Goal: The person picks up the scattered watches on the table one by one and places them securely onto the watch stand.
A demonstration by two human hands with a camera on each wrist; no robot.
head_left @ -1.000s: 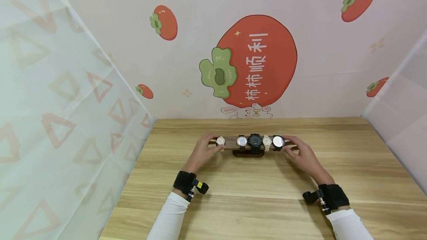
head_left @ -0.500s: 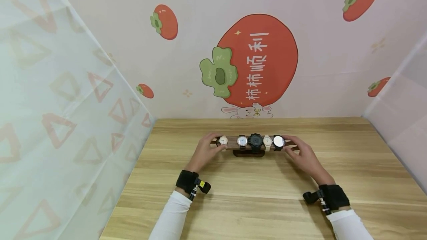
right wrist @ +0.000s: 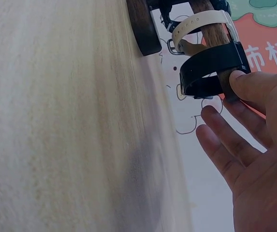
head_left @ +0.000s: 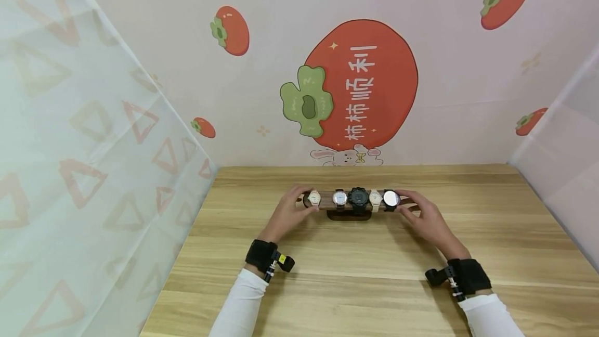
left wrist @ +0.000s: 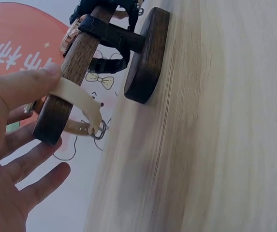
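A dark wooden watch stand [head_left: 327, 201] holds several watches on its crossbar. At its left end sits a wristwatch with a cream strap [left wrist: 78, 95], looped round the bar. My left hand [head_left: 285, 216] pinches this watch, thumb on the strap and a finger at the dial side; the other fingers spread loosely. At the opposite end my right hand [head_left: 429, 222] grips the bar's tip between thumb and forefinger, beside a black-strapped watch [right wrist: 211, 63] whose dial [head_left: 390, 198] reflects white light. In the right wrist view its remaining fingers stick out, relaxed.
Between these lie a silver-dialled watch [head_left: 339, 198], a bulky black watch [head_left: 358, 198] and another cream watch [head_left: 375, 199]. The stand's base [left wrist: 150, 53] rests on a wood-grain table [head_left: 346, 285]. A printed backdrop [head_left: 262, 87] rises behind it.
My left hand has slid the cream-strapped watch a little to the right along the bar, uncovering the bar's left tip. The right hand has stayed in place.
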